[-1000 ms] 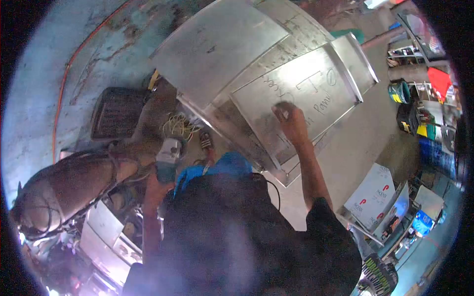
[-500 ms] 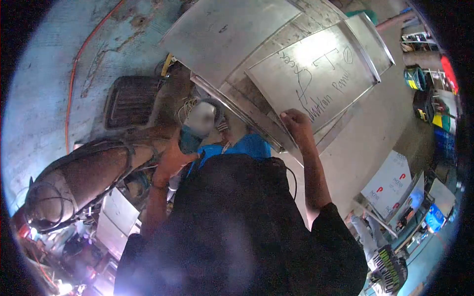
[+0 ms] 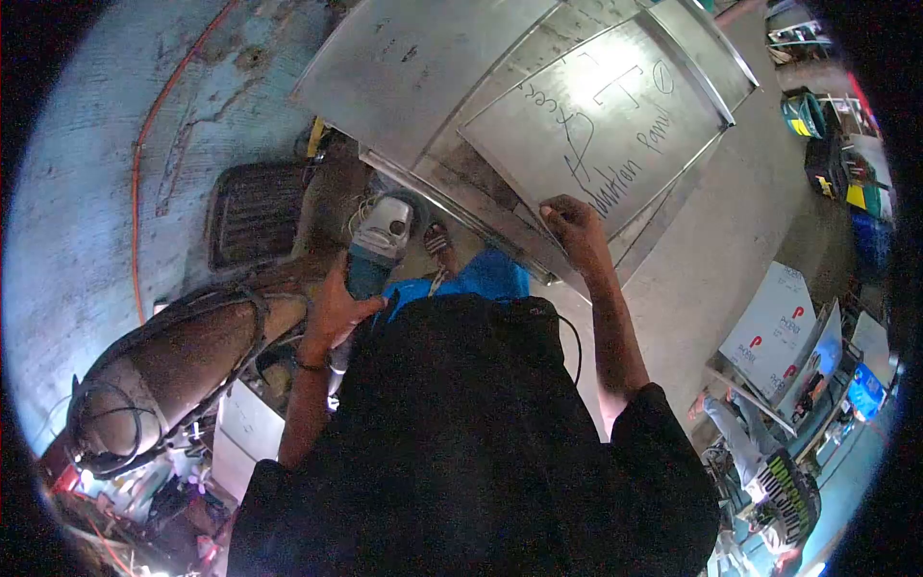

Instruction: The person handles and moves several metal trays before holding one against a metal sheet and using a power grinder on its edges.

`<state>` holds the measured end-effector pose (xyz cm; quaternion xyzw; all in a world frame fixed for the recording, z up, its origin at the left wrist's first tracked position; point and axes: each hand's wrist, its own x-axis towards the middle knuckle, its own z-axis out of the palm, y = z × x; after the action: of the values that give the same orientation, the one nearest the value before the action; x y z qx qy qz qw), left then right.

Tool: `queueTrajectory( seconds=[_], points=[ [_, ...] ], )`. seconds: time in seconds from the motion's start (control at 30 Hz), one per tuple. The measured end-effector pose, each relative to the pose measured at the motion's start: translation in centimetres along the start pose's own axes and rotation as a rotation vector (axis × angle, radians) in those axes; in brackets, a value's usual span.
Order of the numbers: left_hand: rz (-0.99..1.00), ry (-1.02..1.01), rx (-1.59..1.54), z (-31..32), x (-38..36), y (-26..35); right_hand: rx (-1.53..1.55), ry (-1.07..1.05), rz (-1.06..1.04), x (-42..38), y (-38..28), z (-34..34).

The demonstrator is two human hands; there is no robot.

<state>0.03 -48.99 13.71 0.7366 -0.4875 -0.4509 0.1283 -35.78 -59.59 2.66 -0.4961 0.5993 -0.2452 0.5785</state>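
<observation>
My left hand [image 3: 336, 313] is wrapped round the body of an angle grinder [image 3: 378, 255] with a dark teal casing and a grey gear head. The grinder points away from me, beside a stack of sheet metal; its disc is hard to make out. My right hand [image 3: 577, 234] is closed at the near corner of a metal panel [image 3: 538, 144], thumb and fingers pinching its edge. Black handwriting covers part of this panel, and its far right side is folded up. A larger plain metal sheet [image 3: 413, 72] lies to its left.
A gas cylinder [image 3: 192, 365] wound with cables lies at left, near a black ribbed mat [image 3: 255, 213]. An orange hose [image 3: 137, 202] runs along the blue wall. At right are white printed sheets [image 3: 769, 332] and another person [image 3: 769, 481]. Bright light glows at lower left.
My view has shifted slightly, and the panels sit a little further up and left in it. Both hands keep their holds. A foot in a sandal now shows more clearly beside the grinder.
</observation>
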Motion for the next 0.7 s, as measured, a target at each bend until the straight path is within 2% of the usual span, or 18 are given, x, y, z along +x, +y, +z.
queueTrajectory(
  seconds=[0.2,0.27,0.37,0.43,0.47,0.57,0.63,0.7],
  points=[
    [-0.065,-0.084,-0.062,-0.3,0.2,-0.5,0.037,0.051,-0.052,0.1,0.5,0.2],
    [-0.113,-0.05,0.033,-0.3,-0.2,0.0,0.037,0.07,-0.06,0.1,1.1,0.0],
    [-0.021,0.068,0.113,-0.1,-0.4,0.4,0.125,0.132,0.004,-0.6,0.2,-0.9],
    [-0.004,0.027,0.06,-0.6,-0.4,1.7,0.195,0.222,0.192,-1.5,-0.5,-1.9],
    [0.015,-0.012,0.004,-0.8,-0.3,2.2,0.199,0.225,0.193,-1.7,-0.2,-2.3],
    [0.042,0.026,-0.018,-0.6,-0.4,2.7,0.275,0.258,0.166,-2.5,1.4,-3.9],
    [0.036,0.008,-0.037,-0.5,0.0,1.4,0.164,0.449,-0.05,-2.7,2.5,-4.0],
    [0.028,-0.011,-0.056,-0.3,0.2,1.2,0.179,0.509,-0.087,-3.3,2.5,-4.4]
  ],
)
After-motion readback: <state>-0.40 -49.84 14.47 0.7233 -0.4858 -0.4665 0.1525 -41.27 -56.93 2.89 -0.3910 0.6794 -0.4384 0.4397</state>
